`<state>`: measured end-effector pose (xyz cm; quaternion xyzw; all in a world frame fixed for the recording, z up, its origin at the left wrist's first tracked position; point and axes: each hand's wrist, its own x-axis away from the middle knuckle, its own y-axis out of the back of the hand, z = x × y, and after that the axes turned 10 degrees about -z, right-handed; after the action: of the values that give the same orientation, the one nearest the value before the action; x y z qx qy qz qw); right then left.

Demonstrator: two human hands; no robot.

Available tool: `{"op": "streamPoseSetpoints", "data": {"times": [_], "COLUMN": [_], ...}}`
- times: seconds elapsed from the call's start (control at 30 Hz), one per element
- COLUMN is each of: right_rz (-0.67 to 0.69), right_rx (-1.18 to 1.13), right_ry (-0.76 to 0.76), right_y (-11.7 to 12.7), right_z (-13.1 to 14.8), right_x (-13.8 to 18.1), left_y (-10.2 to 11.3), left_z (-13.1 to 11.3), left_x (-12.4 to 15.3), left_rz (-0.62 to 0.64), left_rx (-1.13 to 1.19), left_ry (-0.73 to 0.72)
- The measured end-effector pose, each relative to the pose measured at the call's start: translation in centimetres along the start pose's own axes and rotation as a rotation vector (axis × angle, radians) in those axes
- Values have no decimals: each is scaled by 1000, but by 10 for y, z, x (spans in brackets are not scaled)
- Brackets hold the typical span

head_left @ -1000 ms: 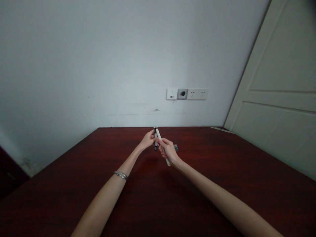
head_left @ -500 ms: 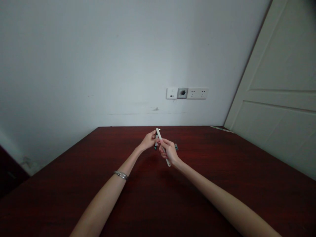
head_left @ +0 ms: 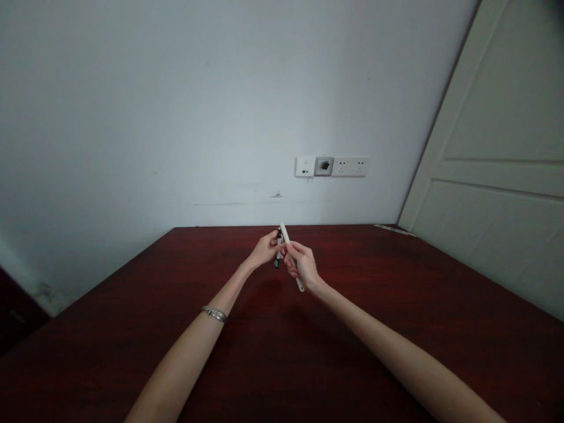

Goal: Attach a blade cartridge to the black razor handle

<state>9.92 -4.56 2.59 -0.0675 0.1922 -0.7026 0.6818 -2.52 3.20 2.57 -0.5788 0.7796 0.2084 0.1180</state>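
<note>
Both my arms reach out over a dark red wooden table. My right hand is closed round a slim white stick-like tool that slants up to the left, its lower end poking out below the hand. My left hand is closed on a small dark part held upright right beside the white tool's upper half. The two hands touch at the fingertips. A silver bracelet sits on my left wrist.
A grey-white wall stands behind the table with a row of white sockets. A white panelled door is at the right. A thin pale strip lies at the table's far right edge.
The hands have stayed together at the same spot. The white tool's tip has risen a little, and the small dark thing seen on the table behind my right hand is now hidden.
</note>
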Motion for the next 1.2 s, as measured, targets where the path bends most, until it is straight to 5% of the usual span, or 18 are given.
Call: {"op": "streamPoseSetpoints", "data": {"times": [0.27,0.47,0.67,0.83,1.2], "right_rz": [11,53,64,192,266], "right_rx": [111,174,671,1068,1204], "right_ry": [-51,164,343,313,308], "right_y": [-2,7,46,63,55], "right_z": [-11,15,66,81,85], "right_x": [15,3,-28,-35,-33], "left_y": [3,6,10,8,10], "left_z": [7,15,10,-1,5], "left_x": [-3,-3,2,6,2], "left_rz": [-31,-7,-89,-37,-127], "left_rx": [-80,-96,-407,-532,-539], "left_ry": [-72,-83,-260,-372,-551]}}
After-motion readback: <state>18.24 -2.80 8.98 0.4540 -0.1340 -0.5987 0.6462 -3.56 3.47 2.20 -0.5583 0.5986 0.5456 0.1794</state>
